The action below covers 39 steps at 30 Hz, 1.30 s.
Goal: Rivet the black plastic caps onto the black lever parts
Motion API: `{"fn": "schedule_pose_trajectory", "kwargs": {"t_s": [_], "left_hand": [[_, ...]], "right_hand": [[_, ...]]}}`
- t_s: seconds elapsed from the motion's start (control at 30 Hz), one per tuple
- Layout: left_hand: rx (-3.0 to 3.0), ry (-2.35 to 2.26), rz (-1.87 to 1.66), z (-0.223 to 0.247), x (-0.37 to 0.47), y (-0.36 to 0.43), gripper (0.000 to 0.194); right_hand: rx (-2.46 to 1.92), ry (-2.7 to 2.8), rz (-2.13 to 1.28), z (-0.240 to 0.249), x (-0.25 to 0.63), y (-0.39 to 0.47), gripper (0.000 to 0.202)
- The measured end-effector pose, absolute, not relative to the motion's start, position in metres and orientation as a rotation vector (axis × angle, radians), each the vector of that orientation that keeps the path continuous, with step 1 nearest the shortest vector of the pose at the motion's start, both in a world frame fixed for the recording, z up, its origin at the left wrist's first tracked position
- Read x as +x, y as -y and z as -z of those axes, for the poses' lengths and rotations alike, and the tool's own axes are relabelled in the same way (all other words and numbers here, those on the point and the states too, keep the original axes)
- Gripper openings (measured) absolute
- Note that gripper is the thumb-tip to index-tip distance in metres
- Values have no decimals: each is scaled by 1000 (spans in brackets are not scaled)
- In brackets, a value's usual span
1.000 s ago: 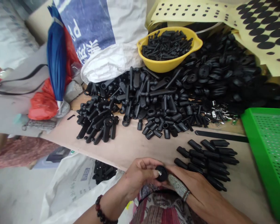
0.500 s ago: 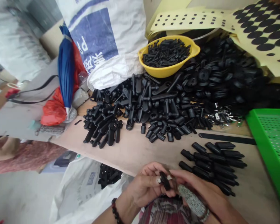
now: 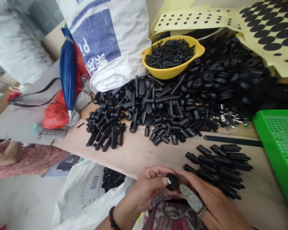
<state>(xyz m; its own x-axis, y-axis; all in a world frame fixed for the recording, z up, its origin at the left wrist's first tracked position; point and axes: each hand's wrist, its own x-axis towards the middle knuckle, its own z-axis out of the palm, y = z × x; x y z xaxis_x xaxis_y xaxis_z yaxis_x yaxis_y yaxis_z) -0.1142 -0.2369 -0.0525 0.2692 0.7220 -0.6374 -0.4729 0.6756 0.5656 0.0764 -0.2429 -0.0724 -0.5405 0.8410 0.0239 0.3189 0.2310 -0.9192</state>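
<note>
A small black round plastic part (image 3: 172, 182) is held between my two hands, close to my lap at the table's front edge. My left hand (image 3: 150, 186) pinches it, thumb in front and fingers behind, with a bit of shiny metal at the thumb tip. On the other side my right hand (image 3: 204, 193) closes round the part's edge. Its thumb wears a grey speckled cover (image 3: 192, 198), and its fingertips are mostly hidden. Beside that hand, black cylindrical pieces with narrow tips (image 3: 220, 166) lie in rows on the table.
Behind are heaps of black levers (image 3: 144, 99), black discs (image 3: 218, 73), small metal clips (image 3: 228, 117) and a yellow basin (image 3: 166, 74) of black screw-like parts. A green perforated tray (image 3: 266, 140) bounds the right. A white sack (image 3: 124, 64) and blue umbrella (image 3: 68, 70) stand left.
The black part has turned from edge-on to showing its round face. The metal strip that stuck out on both sides now shows only near my left thumb.
</note>
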Motion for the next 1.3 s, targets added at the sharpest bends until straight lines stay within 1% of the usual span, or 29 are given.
{"fn": "schedule_pose_trajectory", "kwargs": {"t_s": [0.13,0.27,0.37,0.6,0.77,0.87,1.0,1.13,1.3], "left_hand": [[373,-1189,-740,46,-109,232,38],[393,-1224,-711,48,-107,232,39],[415,-1221,-676,51,-108,231,40],[418,-1202,-644,53,-110,230,42],[412,-1218,-646,51,-109,230,46],[405,-1226,-636,51,-110,230,43],[436,-1202,-631,52,-111,229,39],[449,-1171,-616,53,-110,225,45],[478,-1218,-615,54,-109,227,48]], "right_hand": [[-1150,2025,-1329,74,77,243,48],[-1215,2174,-1333,72,77,241,51],[-1223,2269,-1261,72,77,241,52],[-1208,2314,-1097,62,78,238,38],[-1193,2279,-1178,56,77,232,39],[-1194,2301,-1155,58,76,233,43],[-1244,2325,-1206,62,74,235,39],[-1293,2271,-1339,64,72,233,37],[-1290,2290,-1331,66,72,235,41]]}}
